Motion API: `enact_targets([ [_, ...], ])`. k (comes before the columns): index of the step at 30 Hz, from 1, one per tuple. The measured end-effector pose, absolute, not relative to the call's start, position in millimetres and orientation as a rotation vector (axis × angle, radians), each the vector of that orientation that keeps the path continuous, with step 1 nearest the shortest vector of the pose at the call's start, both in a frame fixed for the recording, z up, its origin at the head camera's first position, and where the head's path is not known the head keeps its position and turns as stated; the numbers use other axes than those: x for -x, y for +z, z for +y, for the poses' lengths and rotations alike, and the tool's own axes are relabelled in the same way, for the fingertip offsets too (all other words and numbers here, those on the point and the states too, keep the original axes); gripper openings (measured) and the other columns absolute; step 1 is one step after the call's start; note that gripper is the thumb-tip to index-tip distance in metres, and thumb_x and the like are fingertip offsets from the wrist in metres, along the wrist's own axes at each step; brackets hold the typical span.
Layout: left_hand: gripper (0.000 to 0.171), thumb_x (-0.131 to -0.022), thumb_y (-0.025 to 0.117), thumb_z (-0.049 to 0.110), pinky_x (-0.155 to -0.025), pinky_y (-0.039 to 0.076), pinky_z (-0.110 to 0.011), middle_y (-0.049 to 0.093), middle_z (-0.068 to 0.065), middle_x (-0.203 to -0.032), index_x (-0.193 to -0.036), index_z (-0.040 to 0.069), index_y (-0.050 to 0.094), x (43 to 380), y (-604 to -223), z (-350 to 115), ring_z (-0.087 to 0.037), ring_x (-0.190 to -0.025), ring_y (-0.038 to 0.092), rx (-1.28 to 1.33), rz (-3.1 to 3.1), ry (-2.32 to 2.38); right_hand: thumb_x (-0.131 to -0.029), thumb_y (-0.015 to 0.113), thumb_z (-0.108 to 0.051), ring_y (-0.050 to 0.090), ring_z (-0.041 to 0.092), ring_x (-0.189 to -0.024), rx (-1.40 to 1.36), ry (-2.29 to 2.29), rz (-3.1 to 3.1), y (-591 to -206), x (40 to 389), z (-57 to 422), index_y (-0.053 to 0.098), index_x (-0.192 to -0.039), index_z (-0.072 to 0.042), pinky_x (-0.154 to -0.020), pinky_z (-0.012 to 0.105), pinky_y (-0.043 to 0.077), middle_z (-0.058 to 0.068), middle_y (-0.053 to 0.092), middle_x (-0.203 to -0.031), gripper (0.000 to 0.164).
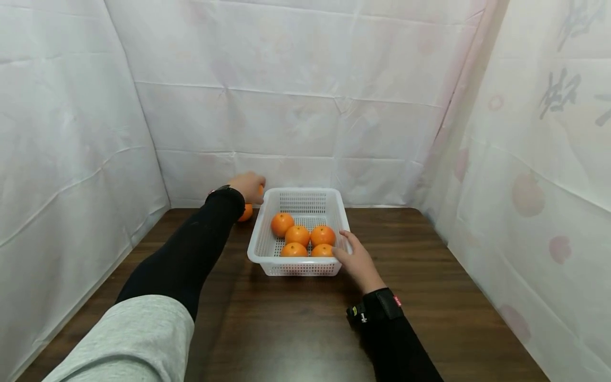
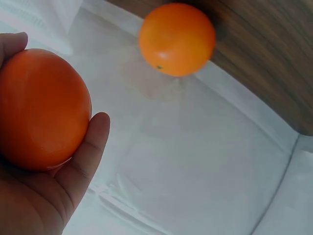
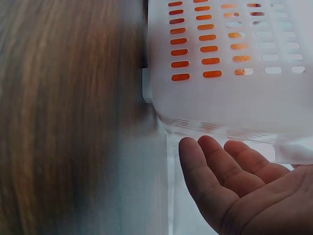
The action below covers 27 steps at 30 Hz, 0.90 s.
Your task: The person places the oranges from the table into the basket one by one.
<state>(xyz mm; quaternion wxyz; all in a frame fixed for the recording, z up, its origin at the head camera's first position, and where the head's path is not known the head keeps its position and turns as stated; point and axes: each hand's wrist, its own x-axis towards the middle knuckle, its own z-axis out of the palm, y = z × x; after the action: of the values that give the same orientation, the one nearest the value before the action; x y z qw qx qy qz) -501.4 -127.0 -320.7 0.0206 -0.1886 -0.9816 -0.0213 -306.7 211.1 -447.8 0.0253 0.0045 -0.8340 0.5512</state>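
Observation:
My left hand [image 1: 247, 187] grips an orange [image 2: 44, 110] beyond the basket's left side, fingers and thumb curled around it. A second orange [image 1: 245, 213] rests on the table just below that hand, partly covered by the wrist. Between my hands stands a white plastic basket [image 1: 296, 260] with slotted walls. Several oranges [image 1: 297, 235] lie inside it, mostly toward the front. At the front right corner my right hand [image 1: 360, 262] holds the basket rim, the thumb over the edge. From the right wrist view, its curled fingers [image 3: 215, 171] sit along the outer wall; the thumb is hidden there.
The dark wooden table [image 1: 286, 329] carries everything. White sheeting [image 1: 296, 122] hangs right behind the basket, and more sheeting closes off the left and right sides. The table's back edge runs close behind the basket and the left hand.

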Motion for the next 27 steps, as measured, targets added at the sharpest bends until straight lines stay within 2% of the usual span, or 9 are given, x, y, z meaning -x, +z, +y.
enact_targets([
  [11,0.050,-0.089,0.081,0.032,-0.087,0.052,-0.046,0.065,-0.012,-0.127,-0.134,0.016,0.067,500.6,-313.3,-101.9,-0.030,-0.102,0.061,0.599,-3.063,-0.072,-0.102,0.065,-0.040,0.035,0.041,-0.156,0.003,1.669,-2.593,-444.3,305.6,210.3,0.041,-0.162,-0.027,-0.122,0.066,0.034,0.016,0.033,-0.172,0.066],
  [27,0.051,-0.087,0.082,0.033,-0.085,0.051,-0.041,0.066,-0.010,-0.119,-0.132,0.015,0.067,501.7,-322.9,-69.4,-0.028,-0.099,0.059,0.686,-3.037,-0.058,-0.100,0.066,-0.042,0.037,0.042,-0.155,0.016,1.652,-2.601,-447.8,306.0,204.2,0.044,-0.161,-0.027,-0.122,0.066,0.035,0.018,0.036,-0.171,0.066],
])
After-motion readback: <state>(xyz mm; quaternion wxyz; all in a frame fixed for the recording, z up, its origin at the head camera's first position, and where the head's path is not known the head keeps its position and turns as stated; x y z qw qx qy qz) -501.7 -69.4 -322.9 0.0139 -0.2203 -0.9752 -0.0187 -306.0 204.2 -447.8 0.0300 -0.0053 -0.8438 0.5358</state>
